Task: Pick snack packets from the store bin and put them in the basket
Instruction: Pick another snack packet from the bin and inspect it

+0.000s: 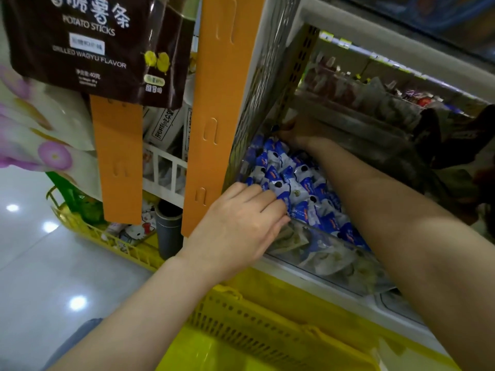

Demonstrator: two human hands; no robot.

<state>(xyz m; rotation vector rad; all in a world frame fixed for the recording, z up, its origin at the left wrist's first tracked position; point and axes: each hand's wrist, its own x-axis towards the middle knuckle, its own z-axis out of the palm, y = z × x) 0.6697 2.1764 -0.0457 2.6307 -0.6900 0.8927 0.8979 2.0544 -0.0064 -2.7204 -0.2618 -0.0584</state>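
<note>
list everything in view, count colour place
snack packets: many, blue and white, heaped in the bin
store bin: one, clear front wall, above the basket
basket: one, yellow, below the bin
second basket: one, yellow, on the floor at left, goods inside
potato sticks bag: one, dark brown, hanging top left
hanging strips: two, orange, left of the bin
left hand: one, resting on the front packets
right hand: one, reaching to the bin's back corner, grip unclear
</note>
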